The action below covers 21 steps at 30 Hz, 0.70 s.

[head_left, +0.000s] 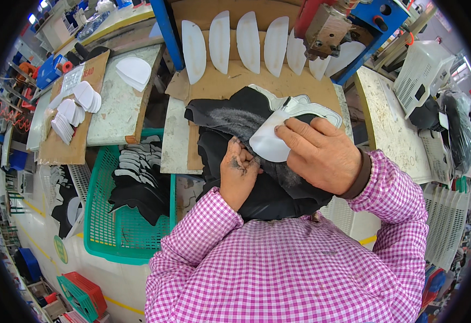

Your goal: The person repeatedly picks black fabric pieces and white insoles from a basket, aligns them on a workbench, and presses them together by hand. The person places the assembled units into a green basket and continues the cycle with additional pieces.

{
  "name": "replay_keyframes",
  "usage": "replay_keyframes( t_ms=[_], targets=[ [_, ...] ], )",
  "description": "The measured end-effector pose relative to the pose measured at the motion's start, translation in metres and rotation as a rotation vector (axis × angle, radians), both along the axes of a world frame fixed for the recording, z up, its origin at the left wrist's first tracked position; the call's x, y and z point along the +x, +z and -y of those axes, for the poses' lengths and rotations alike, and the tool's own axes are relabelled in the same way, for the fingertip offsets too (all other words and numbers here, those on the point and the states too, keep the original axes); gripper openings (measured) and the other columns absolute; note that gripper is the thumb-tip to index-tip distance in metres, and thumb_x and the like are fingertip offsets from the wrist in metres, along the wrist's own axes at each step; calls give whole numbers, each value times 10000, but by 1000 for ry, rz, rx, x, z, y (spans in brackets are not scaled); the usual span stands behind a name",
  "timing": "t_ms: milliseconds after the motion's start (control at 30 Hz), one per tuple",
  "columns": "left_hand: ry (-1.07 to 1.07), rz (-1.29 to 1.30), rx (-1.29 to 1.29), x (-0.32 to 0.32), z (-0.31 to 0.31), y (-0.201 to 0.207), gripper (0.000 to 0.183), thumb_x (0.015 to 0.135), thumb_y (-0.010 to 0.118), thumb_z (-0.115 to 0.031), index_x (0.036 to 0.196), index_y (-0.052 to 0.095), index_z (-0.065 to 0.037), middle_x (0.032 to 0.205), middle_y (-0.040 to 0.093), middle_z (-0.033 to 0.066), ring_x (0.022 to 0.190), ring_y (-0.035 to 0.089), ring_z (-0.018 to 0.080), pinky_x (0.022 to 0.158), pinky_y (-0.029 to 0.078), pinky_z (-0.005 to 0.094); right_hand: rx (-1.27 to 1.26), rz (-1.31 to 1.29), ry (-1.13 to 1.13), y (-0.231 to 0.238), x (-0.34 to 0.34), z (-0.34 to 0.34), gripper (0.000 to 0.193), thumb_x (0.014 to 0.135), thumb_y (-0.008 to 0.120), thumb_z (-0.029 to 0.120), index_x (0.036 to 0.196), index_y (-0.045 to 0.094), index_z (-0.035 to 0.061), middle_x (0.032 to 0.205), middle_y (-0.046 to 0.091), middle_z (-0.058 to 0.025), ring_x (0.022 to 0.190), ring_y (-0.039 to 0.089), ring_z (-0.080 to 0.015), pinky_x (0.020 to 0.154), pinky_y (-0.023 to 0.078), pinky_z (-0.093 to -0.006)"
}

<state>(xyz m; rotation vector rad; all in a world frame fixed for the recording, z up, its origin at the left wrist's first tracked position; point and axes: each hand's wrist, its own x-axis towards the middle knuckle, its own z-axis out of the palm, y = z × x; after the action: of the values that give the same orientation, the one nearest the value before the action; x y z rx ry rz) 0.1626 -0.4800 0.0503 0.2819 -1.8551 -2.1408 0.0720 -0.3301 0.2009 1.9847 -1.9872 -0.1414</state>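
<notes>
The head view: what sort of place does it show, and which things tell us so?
Probably a factory workshop: a green basket holds many similar black-and-white pieces, curved white pieces form a row, and a red-and-metal machine part is close by.

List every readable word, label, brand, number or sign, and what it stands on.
Cardboard sheet: red letters, partly visible; wording not copied.
Small paper on it: print too small to read.
Round green floor sign: too blurred to read.
White tag at right: any print illegible.
White piece in right hand: no text visible.
</notes>
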Motion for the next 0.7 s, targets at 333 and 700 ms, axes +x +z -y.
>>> replay_keyframes(
  t_ms=[333, 700],
  targets=[
    [-1, 16, -29, 2, -1, -3, 474, 809, 494, 125, 1257, 356, 52, 927, 589, 98, 769, 590, 124, 590, 522, 213, 7, -29, 32, -4, 2, 4, 183, 701, 598, 173, 755, 668, 13, 1090, 559, -142, 1085, 501, -240, 807, 388, -288],
    [-87, -34, 353, -9, 17, 12, 396, 754, 567, 61, 1146, 515, 43, 1059, 580, 107, 846, 604, 200, 792, 488, 285, 0, 1, 21, -19, -5, -15, 218, 680, 601, 151, 763, 640, -46, 1179, 552, -244, 1114, 536, -304, 771, 435, -301]
  ],
)
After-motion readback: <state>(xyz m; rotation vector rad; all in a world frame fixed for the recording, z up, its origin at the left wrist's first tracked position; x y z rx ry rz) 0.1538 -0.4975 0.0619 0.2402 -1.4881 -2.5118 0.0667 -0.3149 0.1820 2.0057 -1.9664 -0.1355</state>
